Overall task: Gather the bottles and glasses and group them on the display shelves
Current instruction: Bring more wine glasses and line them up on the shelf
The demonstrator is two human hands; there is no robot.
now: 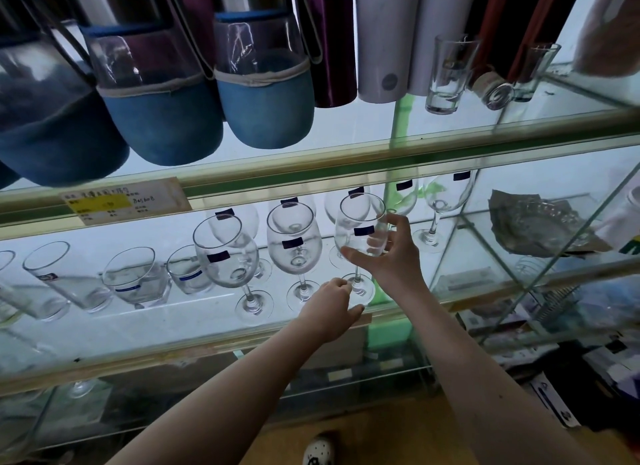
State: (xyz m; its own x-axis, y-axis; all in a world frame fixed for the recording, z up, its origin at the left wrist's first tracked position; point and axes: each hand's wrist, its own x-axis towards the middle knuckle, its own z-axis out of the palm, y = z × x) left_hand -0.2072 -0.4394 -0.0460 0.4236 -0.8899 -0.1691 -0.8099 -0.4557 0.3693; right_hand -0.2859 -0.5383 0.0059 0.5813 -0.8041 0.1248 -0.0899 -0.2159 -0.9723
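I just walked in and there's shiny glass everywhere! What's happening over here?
A person is holding a wine glass at the middle glass shelf. The right hand cups its bowl, and the left hand grips its foot. It is at the right end of a row of wine glasses. Bottles stand on the shelf above.

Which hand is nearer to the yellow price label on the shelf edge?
Left. The left hand holds the foot of a wine glass, right of and below the price label; the right hand grips its bowl, farther right.
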